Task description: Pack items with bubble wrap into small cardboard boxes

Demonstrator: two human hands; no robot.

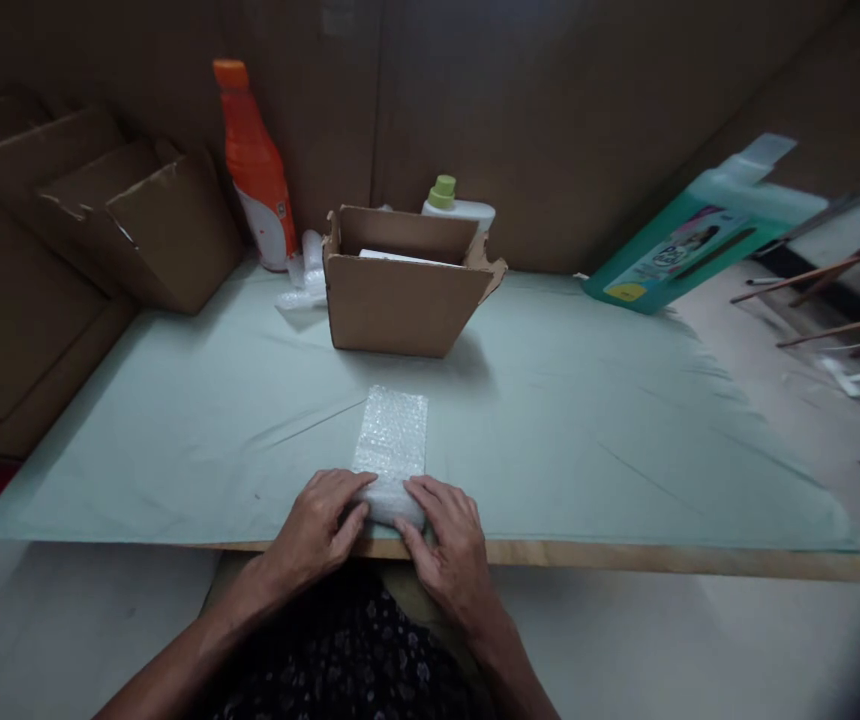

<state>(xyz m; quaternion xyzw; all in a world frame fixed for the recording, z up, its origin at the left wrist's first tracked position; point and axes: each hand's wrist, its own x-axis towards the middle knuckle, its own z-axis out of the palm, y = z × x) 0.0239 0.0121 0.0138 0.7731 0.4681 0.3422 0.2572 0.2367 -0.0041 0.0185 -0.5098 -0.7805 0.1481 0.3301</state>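
Observation:
At the near edge of the table, a strip of bubble wrap (392,430) lies flat and stretches away from me. Its near end is rolled into a short, thick bundle (394,503); whatever may be inside the roll cannot be made out. My left hand (323,517) grips the left end of the roll, thumb in front and fingers on top. The right end is held the same way by my right hand (449,540). Beyond the strip stands an open cardboard box (400,305) with something white inside.
Behind the box are a white bottle with a green cap (460,208) and an orange bottle (254,165). Crumpled clear plastic (310,275) lies beside it. A large teal bottle (689,240) leans at the right. More cardboard boxes (167,230) stand at the left on the pale green cloth (550,420).

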